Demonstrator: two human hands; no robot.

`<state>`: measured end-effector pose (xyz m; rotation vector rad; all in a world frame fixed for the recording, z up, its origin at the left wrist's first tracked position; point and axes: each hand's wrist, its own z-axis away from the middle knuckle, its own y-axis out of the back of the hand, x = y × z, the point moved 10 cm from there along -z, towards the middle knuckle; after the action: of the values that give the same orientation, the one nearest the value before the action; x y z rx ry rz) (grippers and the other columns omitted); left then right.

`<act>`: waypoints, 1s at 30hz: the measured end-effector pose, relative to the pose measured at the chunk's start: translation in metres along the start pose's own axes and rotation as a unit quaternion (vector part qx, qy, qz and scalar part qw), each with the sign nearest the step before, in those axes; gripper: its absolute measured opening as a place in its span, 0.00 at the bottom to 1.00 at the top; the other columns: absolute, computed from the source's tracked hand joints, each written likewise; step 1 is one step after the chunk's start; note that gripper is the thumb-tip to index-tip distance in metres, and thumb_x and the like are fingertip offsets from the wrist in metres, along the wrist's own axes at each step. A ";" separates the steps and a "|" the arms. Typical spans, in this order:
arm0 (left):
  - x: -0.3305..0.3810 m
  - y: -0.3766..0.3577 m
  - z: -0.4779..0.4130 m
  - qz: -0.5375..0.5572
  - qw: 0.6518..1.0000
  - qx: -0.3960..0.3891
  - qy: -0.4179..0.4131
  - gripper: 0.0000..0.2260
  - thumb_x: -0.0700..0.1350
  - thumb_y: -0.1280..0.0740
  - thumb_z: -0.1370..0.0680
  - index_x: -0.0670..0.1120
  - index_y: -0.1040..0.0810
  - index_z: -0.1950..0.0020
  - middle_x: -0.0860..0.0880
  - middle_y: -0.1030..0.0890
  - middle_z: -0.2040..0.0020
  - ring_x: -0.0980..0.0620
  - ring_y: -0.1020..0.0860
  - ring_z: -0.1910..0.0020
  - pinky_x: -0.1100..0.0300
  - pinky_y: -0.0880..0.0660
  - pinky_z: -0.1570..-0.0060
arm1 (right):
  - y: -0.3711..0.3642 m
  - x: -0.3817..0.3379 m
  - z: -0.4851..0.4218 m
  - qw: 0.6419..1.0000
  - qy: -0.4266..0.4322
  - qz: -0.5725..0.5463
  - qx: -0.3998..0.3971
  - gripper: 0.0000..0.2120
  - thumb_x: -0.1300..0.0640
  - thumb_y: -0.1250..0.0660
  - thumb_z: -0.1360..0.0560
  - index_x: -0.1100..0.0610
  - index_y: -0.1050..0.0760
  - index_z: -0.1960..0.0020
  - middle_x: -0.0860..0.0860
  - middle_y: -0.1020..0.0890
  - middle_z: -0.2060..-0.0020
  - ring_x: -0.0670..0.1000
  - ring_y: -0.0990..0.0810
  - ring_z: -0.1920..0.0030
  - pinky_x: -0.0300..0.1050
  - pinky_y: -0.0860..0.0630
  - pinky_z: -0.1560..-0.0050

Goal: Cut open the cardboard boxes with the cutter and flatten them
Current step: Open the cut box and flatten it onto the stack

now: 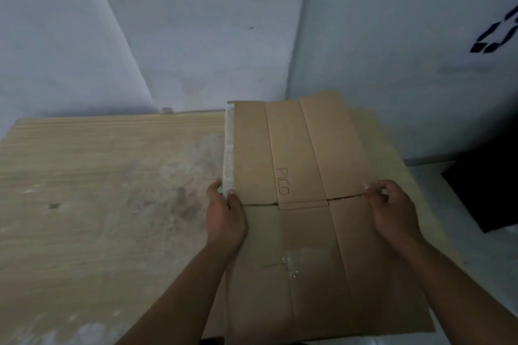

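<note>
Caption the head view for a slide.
Left hand and right hand grip opposite edges of a flattened cardboard box over a wooden table.

The cardboard (308,148) is plain brown with a whitish tape strip (229,148) along its left edge, the table (98,176) pale wood-grain smudged white, the far wall (196,22) bluish-grey.
</note>
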<state>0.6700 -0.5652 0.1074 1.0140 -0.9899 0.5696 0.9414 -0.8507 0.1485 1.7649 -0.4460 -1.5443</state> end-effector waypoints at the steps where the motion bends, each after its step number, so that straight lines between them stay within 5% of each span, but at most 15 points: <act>1: 0.007 -0.015 0.005 -0.012 1.000 0.000 0.003 0.14 0.47 0.44 0.13 0.44 0.33 0.29 0.49 0.23 0.46 0.45 0.23 0.49 0.59 0.33 0.55 | 0.010 0.010 -0.011 1.000 -0.001 0.005 0.001 0.13 0.46 0.34 0.20 0.56 0.23 0.48 0.56 0.17 0.52 0.57 0.19 0.50 0.46 0.29 0.53; 7: 0.035 -0.087 0.007 -0.038 0.999 -0.036 -0.010 0.12 0.47 0.42 0.13 0.44 0.31 0.32 0.47 0.22 0.46 0.43 0.22 0.47 0.57 0.31 0.53 | 0.047 0.052 -0.060 1.000 -0.005 0.027 -0.002 0.16 0.45 0.36 0.20 0.56 0.23 0.41 0.56 0.18 0.46 0.58 0.20 0.44 0.47 0.27 0.48; 11: 0.020 -0.135 0.006 -0.224 0.962 -0.157 -0.019 0.25 0.52 0.39 0.18 0.42 0.36 0.25 0.39 0.29 0.35 0.36 0.30 0.33 0.48 0.34 0.37 | 0.040 0.099 -0.082 0.991 -0.095 0.057 -0.076 0.22 0.46 0.36 0.20 0.54 0.30 0.30 0.58 0.21 0.37 0.61 0.22 0.40 0.51 0.26 0.41; 13: 0.008 -0.146 0.011 -0.231 0.953 -0.195 0.012 0.27 0.50 0.38 0.17 0.41 0.40 0.22 0.38 0.31 0.34 0.35 0.32 0.31 0.48 0.35 0.34 | 0.030 0.118 -0.081 0.983 -0.124 0.064 -0.122 0.23 0.47 0.34 0.21 0.56 0.30 0.29 0.58 0.23 0.34 0.61 0.23 0.37 0.52 0.27 0.39; 23: 0.009 -0.150 0.006 -0.213 0.961 -0.177 -0.017 0.21 0.43 0.39 0.19 0.46 0.33 0.25 0.45 0.24 0.34 0.42 0.25 0.37 0.53 0.28 0.41 | 0.030 0.135 -0.091 0.990 -0.127 0.006 -0.062 0.16 0.53 0.37 0.20 0.56 0.25 0.33 0.58 0.21 0.37 0.60 0.22 0.41 0.51 0.27 0.44; 27: 0.008 -0.146 0.010 -0.178 0.970 -0.165 0.000 0.18 0.41 0.41 0.17 0.50 0.30 0.27 0.48 0.20 0.38 0.45 0.23 0.43 0.57 0.31 0.48 | 0.017 0.145 -0.082 0.978 -0.161 0.053 -0.124 0.23 0.49 0.36 0.21 0.51 0.29 0.27 0.60 0.26 0.31 0.62 0.25 0.35 0.51 0.27 0.38; 30: 0.003 -0.142 0.009 -0.170 0.974 -0.153 0.011 0.11 0.41 0.42 0.16 0.47 0.25 0.36 0.44 0.18 0.43 0.44 0.22 0.48 0.51 0.28 0.50 | 0.012 0.142 -0.080 0.973 -0.152 0.066 -0.160 0.27 0.51 0.35 0.21 0.55 0.34 0.24 0.57 0.28 0.27 0.60 0.28 0.30 0.51 0.31 0.32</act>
<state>0.7787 -0.6370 0.0503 0.8720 -0.8290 0.1386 1.0508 -0.9322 0.0584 1.2364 -0.4235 -1.6891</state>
